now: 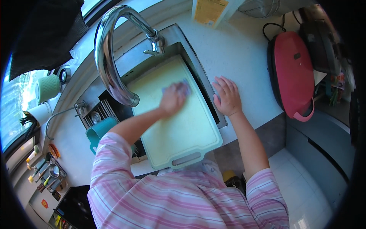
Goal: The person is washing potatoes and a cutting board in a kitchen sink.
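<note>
My left hand (173, 98), blurred, presses a bunched bluish-purple cloth (184, 88) onto a pale green cutting board (174, 128). The board lies slanted over the steel sink (183, 51), its far end inside the basin and its handle end past the near rim, close to my striped shirt. My right hand (227, 96) rests palm down on the white counter just right of the sink, fingers a little spread, holding nothing. A chrome gooseneck faucet (105, 57) arches over the left side of the board; no water is seen coming from it.
A red electric grill (294, 74) with a handle stands on the right counter. Left of the board are a teal plastic holder (101, 133), a metal rack (98, 114) and a small thin tap (61, 113). A green cup (48, 88) and a white container (41, 114) stand by the window.
</note>
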The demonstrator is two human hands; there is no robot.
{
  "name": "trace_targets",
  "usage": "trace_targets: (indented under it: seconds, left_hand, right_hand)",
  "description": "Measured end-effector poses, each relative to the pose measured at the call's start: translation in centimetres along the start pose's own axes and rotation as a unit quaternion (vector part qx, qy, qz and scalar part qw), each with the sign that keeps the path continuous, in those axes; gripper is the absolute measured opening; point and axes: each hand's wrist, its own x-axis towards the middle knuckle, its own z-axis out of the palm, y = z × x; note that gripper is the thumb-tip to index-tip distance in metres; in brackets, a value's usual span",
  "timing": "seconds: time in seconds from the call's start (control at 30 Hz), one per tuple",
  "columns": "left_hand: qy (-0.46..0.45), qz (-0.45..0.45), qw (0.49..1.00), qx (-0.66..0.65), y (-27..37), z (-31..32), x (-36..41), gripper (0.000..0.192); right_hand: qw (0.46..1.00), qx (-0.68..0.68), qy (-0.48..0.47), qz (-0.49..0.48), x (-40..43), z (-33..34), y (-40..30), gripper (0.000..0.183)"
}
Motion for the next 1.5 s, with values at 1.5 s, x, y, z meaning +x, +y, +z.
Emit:
trace_targets:
  seconds: [1.5]
  left_hand:
    - [0.081, -0.332, 0.93, 0.135, -0.6, 0.2, -4.2, 0.045]
  right_hand:
    - [0.999, -0.015, -0.026, -0.031, 0.6, 0.8, -1.1, 0.042]
